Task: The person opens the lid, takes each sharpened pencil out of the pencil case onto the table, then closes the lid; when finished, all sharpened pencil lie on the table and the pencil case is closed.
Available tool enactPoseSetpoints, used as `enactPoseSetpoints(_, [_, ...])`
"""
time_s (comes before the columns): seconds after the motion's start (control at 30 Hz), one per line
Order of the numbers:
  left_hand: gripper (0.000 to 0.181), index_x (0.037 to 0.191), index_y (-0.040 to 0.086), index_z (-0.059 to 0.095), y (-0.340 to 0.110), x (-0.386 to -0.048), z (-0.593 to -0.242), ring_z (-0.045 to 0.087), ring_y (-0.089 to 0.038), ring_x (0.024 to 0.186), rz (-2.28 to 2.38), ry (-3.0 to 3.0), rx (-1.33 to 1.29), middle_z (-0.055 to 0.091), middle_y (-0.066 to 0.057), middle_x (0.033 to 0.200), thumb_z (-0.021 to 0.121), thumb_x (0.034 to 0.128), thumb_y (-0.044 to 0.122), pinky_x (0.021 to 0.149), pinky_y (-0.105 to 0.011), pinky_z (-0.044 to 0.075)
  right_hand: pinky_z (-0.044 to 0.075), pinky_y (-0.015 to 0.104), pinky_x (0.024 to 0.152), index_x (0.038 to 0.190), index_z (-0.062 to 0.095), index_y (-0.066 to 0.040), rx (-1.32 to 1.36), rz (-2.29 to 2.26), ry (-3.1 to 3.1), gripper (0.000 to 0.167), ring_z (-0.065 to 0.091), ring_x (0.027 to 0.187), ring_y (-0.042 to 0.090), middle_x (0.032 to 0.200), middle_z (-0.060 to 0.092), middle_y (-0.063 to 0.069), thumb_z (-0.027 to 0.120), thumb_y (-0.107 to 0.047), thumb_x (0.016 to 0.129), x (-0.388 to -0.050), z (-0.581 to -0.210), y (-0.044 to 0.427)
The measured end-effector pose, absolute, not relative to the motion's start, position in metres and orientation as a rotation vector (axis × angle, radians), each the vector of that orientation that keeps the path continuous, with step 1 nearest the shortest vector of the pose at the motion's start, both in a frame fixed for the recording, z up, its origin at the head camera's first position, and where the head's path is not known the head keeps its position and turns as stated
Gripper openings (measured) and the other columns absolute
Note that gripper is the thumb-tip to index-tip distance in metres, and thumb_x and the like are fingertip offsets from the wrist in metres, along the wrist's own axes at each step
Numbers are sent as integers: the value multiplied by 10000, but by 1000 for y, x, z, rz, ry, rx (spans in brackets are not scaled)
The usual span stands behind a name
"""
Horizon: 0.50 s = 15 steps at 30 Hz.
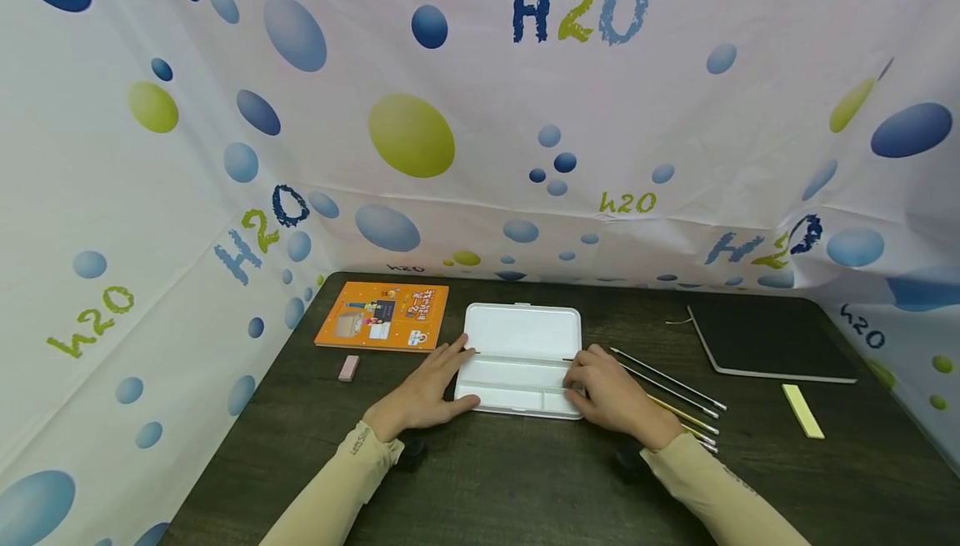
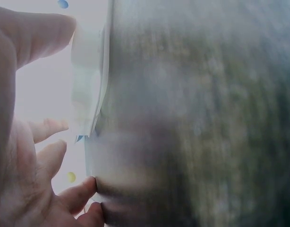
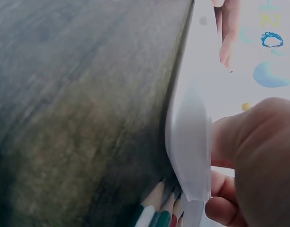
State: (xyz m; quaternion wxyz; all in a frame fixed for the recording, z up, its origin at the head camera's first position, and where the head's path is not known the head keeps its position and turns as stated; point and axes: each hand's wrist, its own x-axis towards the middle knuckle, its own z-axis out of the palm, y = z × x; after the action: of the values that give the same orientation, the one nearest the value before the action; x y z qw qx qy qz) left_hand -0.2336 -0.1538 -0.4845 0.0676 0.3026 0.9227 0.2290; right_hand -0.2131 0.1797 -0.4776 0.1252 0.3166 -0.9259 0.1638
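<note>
A white pencil case [image 1: 517,373] lies unfolded on the dark table, its lid [image 1: 522,329] laid back and its divided tray bare inside. My left hand [image 1: 429,388] rests at the case's left side with fingers spread, thumb by the front corner. Over the right edge, the fingers of my right hand [image 1: 611,392] curl and grip the case wall [image 3: 190,137], as the right wrist view shows. Several pencils [image 1: 678,383] lie beside and partly under the right hand; their sharpened tips [image 3: 157,196] show near the case's corner in the right wrist view.
An orange booklet [image 1: 382,317] lies at the back left, with a pink eraser [image 1: 348,368] before it. On the right are a black notebook [image 1: 768,338] and a pale yellow strip [image 1: 802,411]. A printed white curtain [image 1: 480,221] encloses the table's back and sides.
</note>
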Motion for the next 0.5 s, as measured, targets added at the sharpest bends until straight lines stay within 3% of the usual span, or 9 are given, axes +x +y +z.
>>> enactPoseSetpoints(0.2, [807,1572,134,305,-154,-234,-484,136,-413,1493,692,2784,908,91,-51,1667,598,946,551,1186,-554,198,421,289,635,807,714,-171,928,534,-2716,107,475,729,96,788,621,-84,792,-99,822,-214,-474,180])
enactPoseSetpoints(0.5, [801,1571,133,307,-154,-233,-484,139,-423,1490,707,2778,912,96,-60,1667,607,947,535,1178,-570,207,468,363,717,891,769,-113,949,534,-2786,106,540,816,158,852,634,-27,756,-30,827,-214,-470,179])
